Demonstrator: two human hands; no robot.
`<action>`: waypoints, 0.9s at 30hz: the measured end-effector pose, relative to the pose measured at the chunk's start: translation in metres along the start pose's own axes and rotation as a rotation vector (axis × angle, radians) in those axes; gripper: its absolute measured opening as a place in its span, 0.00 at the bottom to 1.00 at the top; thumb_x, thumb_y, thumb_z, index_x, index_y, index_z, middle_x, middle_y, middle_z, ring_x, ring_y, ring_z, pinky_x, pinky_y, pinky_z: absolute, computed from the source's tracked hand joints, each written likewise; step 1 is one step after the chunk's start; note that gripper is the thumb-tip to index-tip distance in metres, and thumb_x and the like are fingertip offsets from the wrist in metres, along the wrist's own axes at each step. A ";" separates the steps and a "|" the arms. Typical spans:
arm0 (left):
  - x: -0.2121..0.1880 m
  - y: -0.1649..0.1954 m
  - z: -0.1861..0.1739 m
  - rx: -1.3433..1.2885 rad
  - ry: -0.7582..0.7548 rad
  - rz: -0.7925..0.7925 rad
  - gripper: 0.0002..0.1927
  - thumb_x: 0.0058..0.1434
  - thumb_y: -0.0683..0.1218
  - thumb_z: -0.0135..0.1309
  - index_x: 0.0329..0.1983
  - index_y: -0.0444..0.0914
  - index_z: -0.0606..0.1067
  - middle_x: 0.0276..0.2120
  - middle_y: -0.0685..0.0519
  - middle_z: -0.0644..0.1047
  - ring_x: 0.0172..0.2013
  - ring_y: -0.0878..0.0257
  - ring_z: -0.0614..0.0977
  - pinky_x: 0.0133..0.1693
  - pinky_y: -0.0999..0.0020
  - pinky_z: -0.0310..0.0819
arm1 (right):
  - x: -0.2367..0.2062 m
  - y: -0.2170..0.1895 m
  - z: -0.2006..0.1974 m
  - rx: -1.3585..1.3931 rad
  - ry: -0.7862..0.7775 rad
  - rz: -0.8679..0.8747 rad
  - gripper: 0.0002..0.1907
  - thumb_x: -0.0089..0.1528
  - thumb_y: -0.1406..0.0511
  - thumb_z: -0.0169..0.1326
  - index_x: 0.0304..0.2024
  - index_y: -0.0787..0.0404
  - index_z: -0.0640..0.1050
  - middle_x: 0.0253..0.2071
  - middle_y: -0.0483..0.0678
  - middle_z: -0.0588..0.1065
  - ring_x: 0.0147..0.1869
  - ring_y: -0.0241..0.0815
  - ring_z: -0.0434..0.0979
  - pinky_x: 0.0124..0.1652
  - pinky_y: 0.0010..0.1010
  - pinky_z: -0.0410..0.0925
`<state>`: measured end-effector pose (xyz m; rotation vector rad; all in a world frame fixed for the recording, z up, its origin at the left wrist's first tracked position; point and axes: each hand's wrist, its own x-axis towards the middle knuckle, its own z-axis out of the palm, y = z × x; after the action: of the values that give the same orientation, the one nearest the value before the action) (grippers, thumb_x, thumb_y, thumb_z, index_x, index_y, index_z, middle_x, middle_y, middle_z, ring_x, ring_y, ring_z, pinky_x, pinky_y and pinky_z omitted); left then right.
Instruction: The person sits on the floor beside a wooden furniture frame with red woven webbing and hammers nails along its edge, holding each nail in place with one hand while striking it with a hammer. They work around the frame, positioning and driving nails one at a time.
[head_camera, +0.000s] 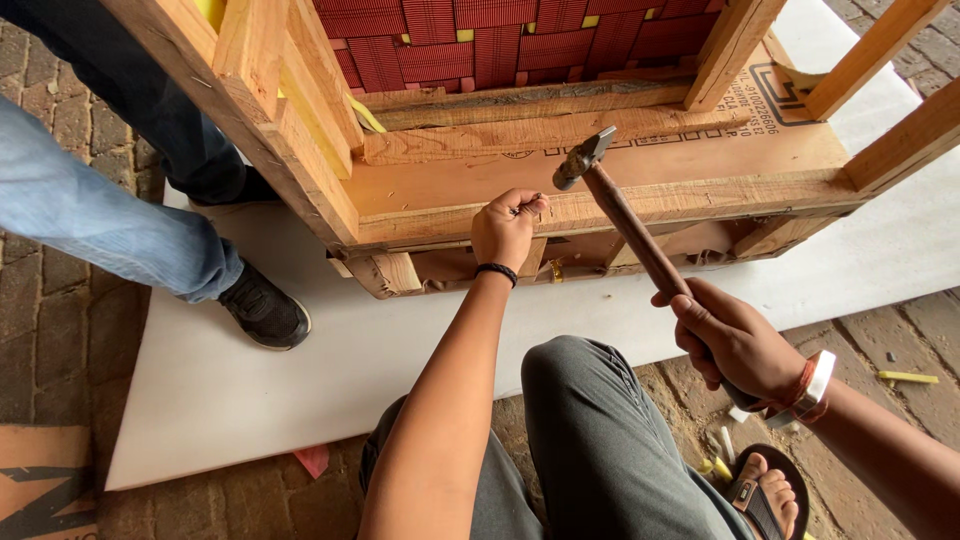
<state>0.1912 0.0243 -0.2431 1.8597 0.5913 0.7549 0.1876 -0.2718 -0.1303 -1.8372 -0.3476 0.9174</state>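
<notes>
At far left, a flattened brown cardboard piece with a black printed mark (40, 480) lies on the brick paving (60, 330); above it a bystander's blue-jeaned leg (90, 220) ends in one black sneaker (265, 310) planted on a white sheet (300, 380) spread over the ground; a small red scrap (313, 458) pokes out at the sheet's near edge. The raw wooden furniture frame (300, 170) rests on the sheet, its interior crossed with red woven webbing straps (480, 40) fixed with small yellow tabs; a brown plywood panel with black stamped lettering (640, 150) backs the lower rail. The left hand (505, 230), one black band at the wrist, presses on the rail with fingers pinched shut on a small nail (528, 208), barely visible. The steel-headed hammer with a reddish-brown wooden handle (625, 225) is raised just above the rail, its head near the nail; the right hand (730, 345), fingers wrapped tight round the handle's end, wears one metal watch. A sandalled foot (765, 495) and a yellow strip (908, 377) lie at right.
</notes>
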 end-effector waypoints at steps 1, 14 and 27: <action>0.000 0.000 0.000 -0.008 0.013 0.013 0.06 0.58 0.51 0.64 0.34 0.46 0.83 0.29 0.59 0.84 0.29 0.65 0.84 0.32 0.68 0.76 | 0.000 -0.002 0.000 -0.035 0.000 0.000 0.24 0.68 0.52 0.44 0.56 0.63 0.73 0.20 0.42 0.62 0.14 0.33 0.59 0.14 0.28 0.60; -0.001 0.010 -0.005 0.206 -0.050 -0.050 0.07 0.60 0.54 0.63 0.35 0.48 0.84 0.30 0.57 0.84 0.31 0.60 0.84 0.32 0.64 0.75 | 0.009 -0.011 0.007 -0.241 0.002 -0.001 0.20 0.69 0.54 0.41 0.49 0.61 0.74 0.18 0.41 0.64 0.16 0.32 0.59 0.16 0.27 0.62; -0.003 0.016 -0.009 0.124 -0.052 -0.112 0.07 0.59 0.53 0.63 0.34 0.47 0.84 0.29 0.57 0.84 0.30 0.63 0.85 0.32 0.66 0.76 | -0.001 -0.026 0.010 0.014 0.081 0.056 0.18 0.68 0.51 0.42 0.41 0.59 0.69 0.19 0.40 0.60 0.16 0.32 0.55 0.15 0.28 0.56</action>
<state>0.1839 0.0214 -0.2261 1.9356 0.7166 0.6062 0.1842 -0.2543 -0.1088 -1.8736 -0.2399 0.8780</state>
